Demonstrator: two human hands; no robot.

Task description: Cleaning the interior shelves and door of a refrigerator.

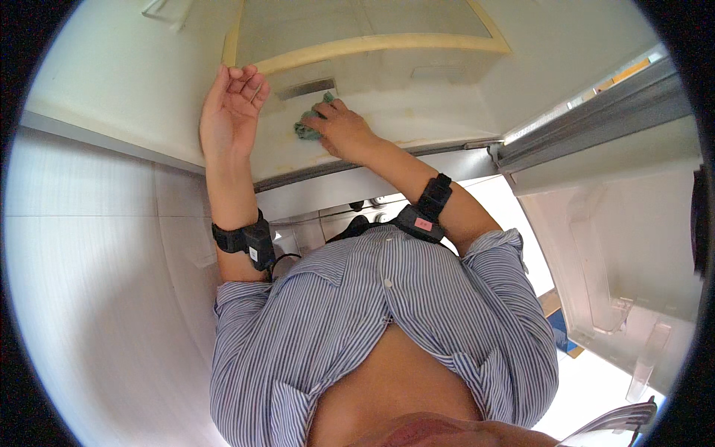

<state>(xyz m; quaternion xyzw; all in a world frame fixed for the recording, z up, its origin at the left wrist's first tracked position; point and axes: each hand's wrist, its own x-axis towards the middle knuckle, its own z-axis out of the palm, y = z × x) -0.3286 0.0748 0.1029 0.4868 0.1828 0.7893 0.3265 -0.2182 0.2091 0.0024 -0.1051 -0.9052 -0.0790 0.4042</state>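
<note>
My right hand (346,127) presses a crumpled green cloth (309,124) onto the white inner floor of a refrigerator (385,109). Brownish-yellow stains mark that surface around it. A dark rectangular recess (305,88) lies just beyond the cloth. To the left, my left hand (232,112) is raised over the refrigerator interior, palm towards me. Its fingers are loosely curled and apart from the thumb, and nothing shows in them.
A refrigerator shelf with a yellowed frame (385,44) spans the back. At right stands the opened refrigerator door (625,223) with its grey gasket (592,106). A pale tiled wall (84,234) rises on the left. Black bands with small boxes (422,223) circle both forearms.
</note>
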